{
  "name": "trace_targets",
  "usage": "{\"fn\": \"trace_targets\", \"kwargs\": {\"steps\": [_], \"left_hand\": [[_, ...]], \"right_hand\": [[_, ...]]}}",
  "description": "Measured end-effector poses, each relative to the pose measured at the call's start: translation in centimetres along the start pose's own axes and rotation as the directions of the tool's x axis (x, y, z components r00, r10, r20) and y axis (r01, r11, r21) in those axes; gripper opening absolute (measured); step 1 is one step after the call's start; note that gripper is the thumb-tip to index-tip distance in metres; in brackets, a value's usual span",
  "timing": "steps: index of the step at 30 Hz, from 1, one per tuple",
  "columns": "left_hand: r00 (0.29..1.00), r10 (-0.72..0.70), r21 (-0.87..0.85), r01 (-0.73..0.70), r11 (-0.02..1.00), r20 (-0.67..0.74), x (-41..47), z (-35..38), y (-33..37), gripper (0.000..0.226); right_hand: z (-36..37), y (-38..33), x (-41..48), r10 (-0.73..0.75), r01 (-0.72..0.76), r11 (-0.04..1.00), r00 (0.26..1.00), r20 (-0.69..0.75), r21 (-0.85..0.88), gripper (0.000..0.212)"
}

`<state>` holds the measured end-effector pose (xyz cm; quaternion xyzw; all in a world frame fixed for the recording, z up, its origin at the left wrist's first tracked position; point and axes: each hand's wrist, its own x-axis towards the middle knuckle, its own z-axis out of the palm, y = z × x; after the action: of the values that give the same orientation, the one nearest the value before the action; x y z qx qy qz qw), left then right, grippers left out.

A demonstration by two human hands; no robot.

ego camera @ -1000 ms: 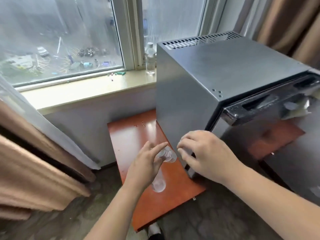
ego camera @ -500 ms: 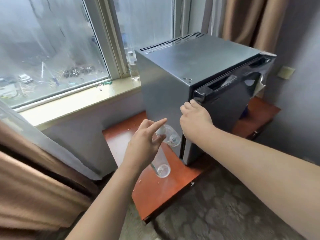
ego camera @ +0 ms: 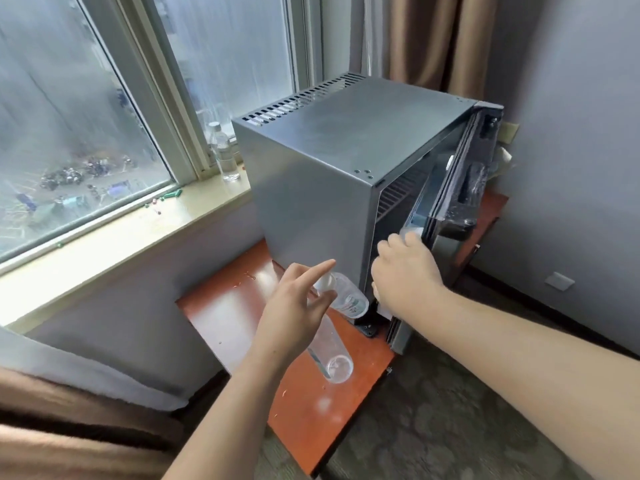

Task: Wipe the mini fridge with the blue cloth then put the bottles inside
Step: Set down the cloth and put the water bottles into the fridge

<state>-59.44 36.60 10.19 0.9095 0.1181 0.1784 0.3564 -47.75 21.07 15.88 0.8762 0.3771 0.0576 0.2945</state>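
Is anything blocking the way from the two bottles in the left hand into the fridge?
Partly. The right hand holds the door only partway open, in front of the fridge opening beside the bottles.

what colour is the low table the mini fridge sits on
Reddish-orange, glossy wood-look top on the low table, seen best in the head view, beneath the grey mini fridge.

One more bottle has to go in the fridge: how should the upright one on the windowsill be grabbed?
Grip the windowsill bottle around its straight middle, coming from its left, room-facing side. It stands upright, the fridge crowds its right and the window backs it.
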Motion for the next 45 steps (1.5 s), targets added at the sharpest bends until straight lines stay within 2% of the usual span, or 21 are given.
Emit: {"fn": "trace_targets", "kwargs": {"steps": [4, 7, 9, 15, 20, 25, 28, 34, 37, 39, 42, 45], "left_hand": [[0.999, 0.038, -0.047, -0.037, 0.998, 0.030, 0.9, 2.1, 1.4, 0.048], [0.997, 0.067, -0.071, -0.063, 0.995, 0.047, 1.8, 4.1, 2.7, 0.048], [0.994, 0.090, -0.068, -0.086, 0.994, 0.068, 2.6, 5.6, 4.0, 0.047], [0.992, 0.084, -0.020, -0.082, 0.996, 0.094, 5.6, 10.4, 7.7, 0.042], [0.999, -0.011, 0.060, 0.007, 0.998, 0.053, 7.4, 14.0, 10.6, 0.045], [0.990, -0.141, 0.111, 0.139, 0.984, 0.009, 9.5, 17.0, 11.3, 0.041], [0.974, -0.224, 0.122, 0.228, 0.966, -0.042, 10.2, 19.4, 11.4, 0.034], [0.929, -0.367, 0.160, 0.371, 0.915, -0.055, 12.5, 22.9, 9.3, 0.020], [0.932, -0.352, 0.126, 0.361, 0.924, -0.092, 13.3, 23.6, 7.3, 0.023], [0.919, -0.383, 0.057, 0.389, 0.920, -0.094, 14.6, 23.9, 6.2, 0.030], [0.919, -0.376, 0.037, 0.383, 0.923, -0.122, 17.1, 24.8, 4.2, 0.040], [0.915, -0.333, 0.017, 0.346, 0.938, -0.226, 19.3, 25.8, 2.4, 0.041]], "right_hand": [[1.7, 1.9, -1.9, 0.035, 0.002, 0.923, 0.995, -0.090, 0.384, 0.040], [3.7, 3.6, -2.8, 0.042, -0.049, 0.739, 0.999, 0.027, 0.671, 0.052], [5.7, 4.6, -3.0, 0.031, -0.106, 0.612, 0.993, 0.110, 0.783, 0.060], [11.3, 6.6, -1.7, 0.080, -0.171, 0.314, 0.985, 0.153, 0.934, 0.065], [14.6, 8.0, -0.4, 0.137, -0.202, 0.216, 0.975, 0.175, 0.955, 0.054], [17.9, 11.1, -0.4, 0.218, -0.241, 0.087, 0.951, 0.217, 0.967, 0.055], [19.9, 12.9, -0.7, 0.238, -0.247, 0.041, 0.943, 0.231, 0.968, 0.060], [21.6, 14.0, 2.2, 0.131, -0.232, 0.022, 0.965, 0.227, 0.973, 0.052], [22.2, 13.8, 5.4, 0.088, -0.231, -0.021, 0.969, 0.232, 0.973, 0.044], [22.5, 13.4, 7.9, 0.074, -0.224, -0.002, 0.972, 0.223, 0.975, 0.041], [23.3, 12.7, 12.1, 0.045, -0.243, 0.010, 0.969, 0.242, 0.970, 0.052], [23.7, 12.6, 16.0, -0.038, -0.249, 0.044, 0.967, 0.251, 0.968, 0.058]]}}
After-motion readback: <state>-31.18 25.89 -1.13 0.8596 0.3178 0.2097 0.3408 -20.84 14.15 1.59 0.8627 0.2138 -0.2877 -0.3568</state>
